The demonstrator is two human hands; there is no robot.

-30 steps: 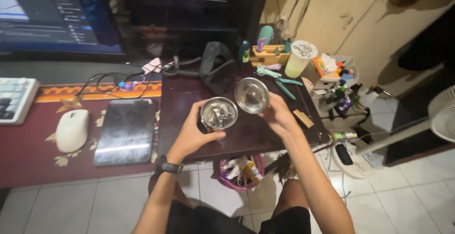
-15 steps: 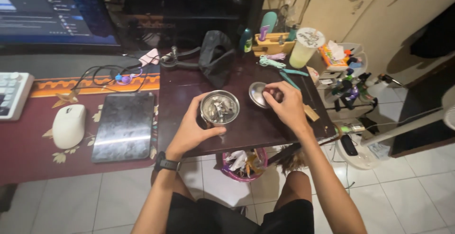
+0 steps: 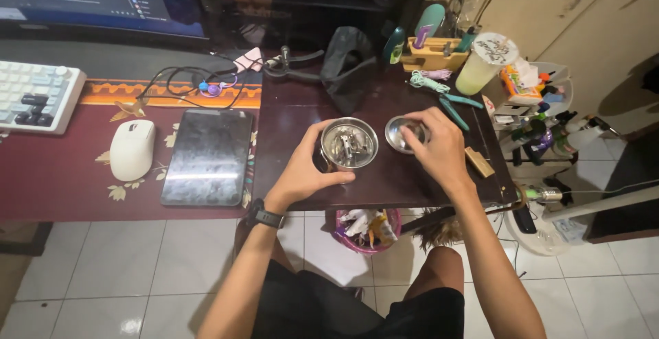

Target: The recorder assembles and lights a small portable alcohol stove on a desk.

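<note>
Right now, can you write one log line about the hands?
left hand: holds tin | right hand: on lid, on desk

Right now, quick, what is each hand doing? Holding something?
Left hand: closed around the round metal tin, holding it.
Right hand: fingers on the metal lid, which is on the dark table.

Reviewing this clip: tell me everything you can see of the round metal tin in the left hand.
The round metal tin is a shallow, shiny silver container, open at the top, standing upright on the dark wooden desk near its front edge. Small metallic pieces lie inside; what they are is too small to tell. The left hand wraps around its left side, thumb along the front rim. Just to its right, apart from it, the right hand rests on a matching round metal lid lying on the desk.
</note>
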